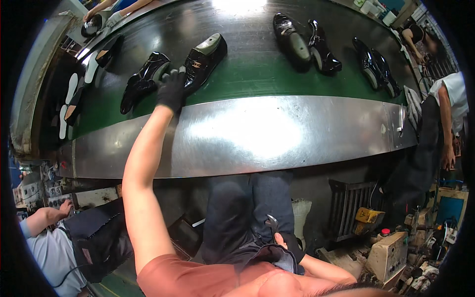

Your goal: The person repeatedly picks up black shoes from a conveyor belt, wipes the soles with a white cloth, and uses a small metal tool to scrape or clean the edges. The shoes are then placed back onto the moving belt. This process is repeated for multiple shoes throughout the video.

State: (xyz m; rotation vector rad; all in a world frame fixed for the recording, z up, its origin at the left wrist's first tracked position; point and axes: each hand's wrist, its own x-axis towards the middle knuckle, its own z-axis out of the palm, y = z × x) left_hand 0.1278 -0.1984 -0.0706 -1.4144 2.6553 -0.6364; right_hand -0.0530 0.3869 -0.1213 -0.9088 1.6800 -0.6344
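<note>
Glossy black leather loafer on a grey last lies at eleven o'clock on the green conveyor belt, gripped by the gloved left hand reaching across, while the right hand clasps metal pincers against the lap.

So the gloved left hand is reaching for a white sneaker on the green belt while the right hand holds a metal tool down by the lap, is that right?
Not quite. In the head view the gloved left hand reaches a glossy black dress shoe on the green belt, not a white sneaker. The right hand does hold a metal tool by the lap.
</note>
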